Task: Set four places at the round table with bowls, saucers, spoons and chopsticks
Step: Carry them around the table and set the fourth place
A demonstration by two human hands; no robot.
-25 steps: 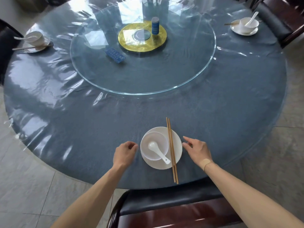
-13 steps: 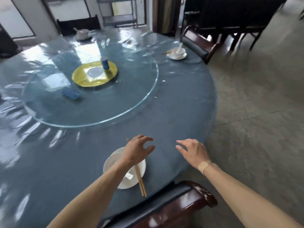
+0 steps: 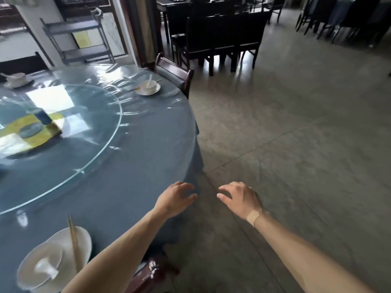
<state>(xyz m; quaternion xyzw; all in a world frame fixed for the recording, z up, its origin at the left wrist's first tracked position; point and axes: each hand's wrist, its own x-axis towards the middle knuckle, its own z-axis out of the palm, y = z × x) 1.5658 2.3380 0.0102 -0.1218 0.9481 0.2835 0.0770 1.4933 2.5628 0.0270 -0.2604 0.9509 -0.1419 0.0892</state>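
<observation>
The nearest place setting lies at the bottom left: a white saucer [image 3: 83,235] carrying a white bowl [image 3: 36,259] with a white spoon [image 3: 47,269] in it, and wooden chopsticks [image 3: 74,242] across the saucer. A second setting [image 3: 148,87] sits at the table's far right rim, a third setting [image 3: 15,79] at the far left. My left hand [image 3: 175,199] hovers over the table edge, fingers loosely curled, holding nothing. My right hand [image 3: 241,198] hangs over the floor, fingers relaxed and empty.
The round table [image 3: 148,144] has a blue cloth under clear plastic and a glass turntable [image 3: 84,144] with a yellow disc and a blue can [image 3: 43,117]. A dark wooden chair [image 3: 175,70] stands at the far setting, another chair back [image 3: 154,269] below me. Dark dining furniture [image 3: 222,37] behind; grey floor right.
The view has swung right and up. Both hands left the near setting and moved right, the left hand now at the table edge, the right hand out over the floor.
</observation>
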